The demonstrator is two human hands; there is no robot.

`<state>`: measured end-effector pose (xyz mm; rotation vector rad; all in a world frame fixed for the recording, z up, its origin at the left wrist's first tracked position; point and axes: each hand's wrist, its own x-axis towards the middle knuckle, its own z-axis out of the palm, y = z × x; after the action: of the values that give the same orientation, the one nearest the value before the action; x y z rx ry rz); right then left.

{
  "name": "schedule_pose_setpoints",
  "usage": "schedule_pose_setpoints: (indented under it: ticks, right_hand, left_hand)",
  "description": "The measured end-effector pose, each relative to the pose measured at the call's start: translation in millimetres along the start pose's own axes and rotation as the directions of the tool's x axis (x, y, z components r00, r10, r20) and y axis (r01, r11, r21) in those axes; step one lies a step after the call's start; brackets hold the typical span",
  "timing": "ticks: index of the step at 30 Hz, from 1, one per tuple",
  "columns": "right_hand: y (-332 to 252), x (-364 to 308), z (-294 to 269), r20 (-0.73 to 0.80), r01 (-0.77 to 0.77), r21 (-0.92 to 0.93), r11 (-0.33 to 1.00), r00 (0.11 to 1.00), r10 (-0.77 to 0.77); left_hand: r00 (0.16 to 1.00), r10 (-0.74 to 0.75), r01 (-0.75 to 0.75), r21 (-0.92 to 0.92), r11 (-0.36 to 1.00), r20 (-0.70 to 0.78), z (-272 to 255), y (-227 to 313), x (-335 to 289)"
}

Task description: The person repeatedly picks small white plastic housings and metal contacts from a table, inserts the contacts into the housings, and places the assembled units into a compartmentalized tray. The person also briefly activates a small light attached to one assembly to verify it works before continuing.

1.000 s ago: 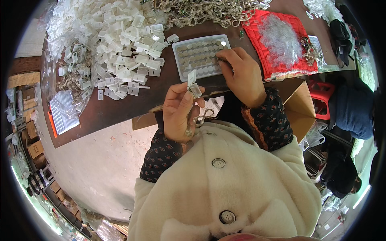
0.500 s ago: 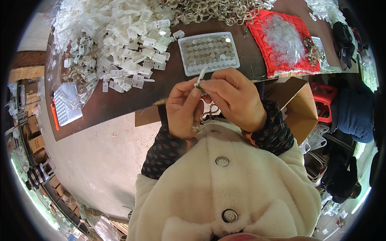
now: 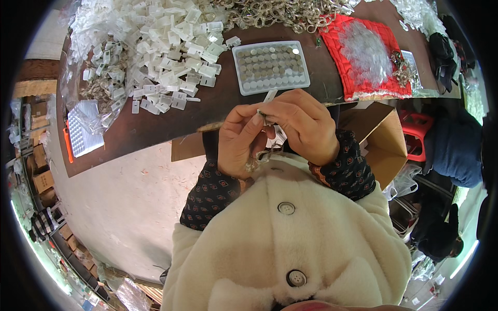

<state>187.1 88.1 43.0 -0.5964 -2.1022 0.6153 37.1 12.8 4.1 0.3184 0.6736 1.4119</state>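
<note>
In front of my chest, my left hand [image 3: 237, 142] and my right hand [image 3: 309, 127] meet with fingertips pinched together. Between them is a small translucent white plastic case [image 3: 270, 95], its pale flap poking up above the fingers. The rest of the case is covered by my fingertips. From beneath the left fingers hangs a looped beige cord [image 3: 267, 154]. Just beyond my hands, a clear plastic tray [image 3: 248, 92] on the table holds rows of small round discs, grey in most rows and whitish in the nearest.
Left on the brown table [image 3: 150, 129] lie heaped white plastic cases [image 3: 176, 57], a white ridged tray [image 3: 86, 129] and an orange-handled tool [image 3: 68, 145]. Tangled cords [image 3: 275, 13] lie at the back. A red cloth [image 3: 337, 49] bears clear plastic pieces; a cardboard box [image 3: 386, 137] stands below right.
The white flap has tilted to the right and shows less length above my fingers. My right fingers have moved further over the case. The cord hangs differently below.
</note>
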Motion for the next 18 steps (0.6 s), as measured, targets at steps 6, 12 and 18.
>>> schedule_pose_setpoints:
  ticks: [6, 12, 18]
  right_hand:
    - [20.1, 4.8, 0.9, -0.137, -0.152, -0.209, 0.966, 0.983, 0.125]
    - [45.4, 12.3, 1.8, -0.074, -0.149, -0.429, 0.891, 0.989, 0.13]
    - [51.4, 15.2, 9.2, -0.001, -0.084, -0.493, 0.866, 0.995, 0.096]
  left_hand:
    - [0.992, 0.062, -0.066, -0.034, 0.997, -0.112, -5.0, -0.3, 7.1]
    - [0.993, 0.096, -0.1, -0.065, 0.993, -0.07, -10.9, 1.7, 12.5]
    - [0.995, 0.073, -0.078, -0.078, 0.994, -0.073, -13.3, 2.3, 14.1]
